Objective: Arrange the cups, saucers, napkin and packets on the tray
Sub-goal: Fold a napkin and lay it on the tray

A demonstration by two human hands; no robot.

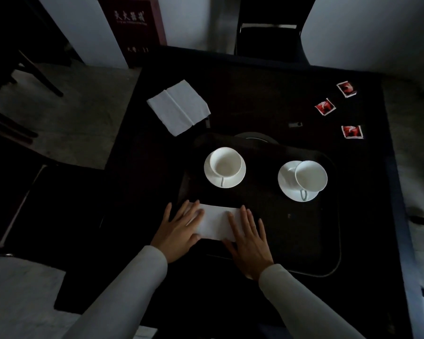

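A dark tray (pixel 328 241) lies on the black table. On it stand two white cups, each on a white saucer: the left cup (pixel 225 163) sits centred on its saucer (pixel 211 178), the right cup (pixel 310 176) sits off-centre on its saucer (pixel 285 182). A folded white napkin (pixel 217 223) lies at the tray's near left. My left hand (pixel 179 228) and my right hand (pixel 250 239) rest flat on its two ends, fingers spread. Three red packets (pixel 324 106) (pixel 346 88) (pixel 352 131) lie on the table, off the tray, at the far right.
A second, larger white napkin (pixel 179 107) lies unfolded on the table beyond the tray's left corner. A dark round plate edge (pixel 255 137) shows behind the tray. Chairs stand at the far side and left. A dark red sign (pixel 132 20) leans by the wall.
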